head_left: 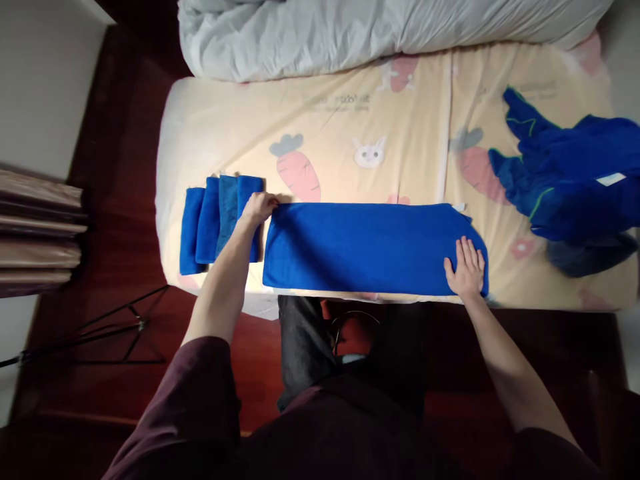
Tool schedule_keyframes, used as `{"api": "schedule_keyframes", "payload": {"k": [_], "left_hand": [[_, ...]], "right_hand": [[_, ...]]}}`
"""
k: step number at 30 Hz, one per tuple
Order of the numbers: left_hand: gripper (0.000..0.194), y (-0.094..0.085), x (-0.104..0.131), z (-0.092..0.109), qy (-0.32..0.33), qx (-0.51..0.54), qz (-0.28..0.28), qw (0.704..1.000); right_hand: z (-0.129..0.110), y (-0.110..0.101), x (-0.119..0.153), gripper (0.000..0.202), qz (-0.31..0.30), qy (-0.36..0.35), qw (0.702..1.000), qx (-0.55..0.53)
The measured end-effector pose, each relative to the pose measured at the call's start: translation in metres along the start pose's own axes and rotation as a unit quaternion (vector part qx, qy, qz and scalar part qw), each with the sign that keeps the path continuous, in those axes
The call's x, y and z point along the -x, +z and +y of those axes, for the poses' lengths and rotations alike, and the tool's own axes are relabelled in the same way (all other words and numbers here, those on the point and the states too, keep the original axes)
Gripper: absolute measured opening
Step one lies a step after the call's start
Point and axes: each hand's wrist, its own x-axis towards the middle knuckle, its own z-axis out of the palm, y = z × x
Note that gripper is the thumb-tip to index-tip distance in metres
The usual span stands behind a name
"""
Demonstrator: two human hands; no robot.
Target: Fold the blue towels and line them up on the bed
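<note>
A blue towel (360, 250) lies lengthwise along the near edge of the bed, smoothed into a long flat strip. Its far left corner is pinched by the fingers of my left hand (260, 207). My right hand (466, 268) rests flat on the towel's right end, fingers stretched out. At that end the far corner slants, and a small white tag (459, 207) sticks out. Left of the towel, several folded blue towels (191, 230) overlap in a row, partly behind my left forearm.
A heap of crumpled blue cloths (590, 173), some with green stitching, lies on the right of the bed. A pale quilt (320, 37) is bunched along the far side. The yellow sheet (340, 147) has carrot and rabbit prints. Black tripod legs (133, 327) stand at the lower left.
</note>
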Motion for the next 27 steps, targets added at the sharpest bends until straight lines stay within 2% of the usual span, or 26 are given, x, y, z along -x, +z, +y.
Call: {"api": "schedule_keyframes", "payload": {"k": [3,6,8,10,12,16,21,24,27], "left_hand": [[0.038,0.008,0.006,0.016,-0.037,-0.008,0.075,0.996],[0.048,0.026,0.033,0.055,-0.011,-0.01,0.153,0.988],[0.054,0.042,0.056,0.079,0.063,-0.001,0.144,0.988],[0.059,0.057,0.076,0.09,0.109,0.013,0.101,0.989],[0.062,0.067,0.089,0.088,0.076,0.024,0.092,0.993],[0.066,0.069,0.096,0.073,-0.049,0.036,0.131,0.99],[0.067,0.064,0.098,0.079,-0.078,0.042,0.138,0.987],[0.067,0.065,0.099,0.081,-0.07,0.049,0.149,0.985],[0.066,0.066,0.099,0.081,-0.061,0.044,0.165,0.983]], "right_hand": [[0.0,-0.001,0.0,0.072,-0.004,0.001,1.0,0.0],[-0.001,-0.003,0.0,0.071,-0.006,0.0,1.0,0.002],[-0.002,-0.004,0.0,0.071,-0.008,-0.001,1.0,0.002],[-0.002,-0.004,0.0,0.071,-0.009,-0.002,1.0,0.002],[-0.002,-0.004,-0.001,0.071,-0.01,-0.002,1.0,-0.001],[-0.005,-0.006,-0.002,0.071,-0.021,0.013,1.0,-0.008],[-0.014,-0.02,-0.001,0.067,-0.056,0.047,0.996,-0.046],[-0.008,-0.026,-0.016,0.057,0.001,0.114,0.989,-0.093],[0.01,-0.031,-0.054,0.055,0.088,0.229,0.962,-0.122]]}}
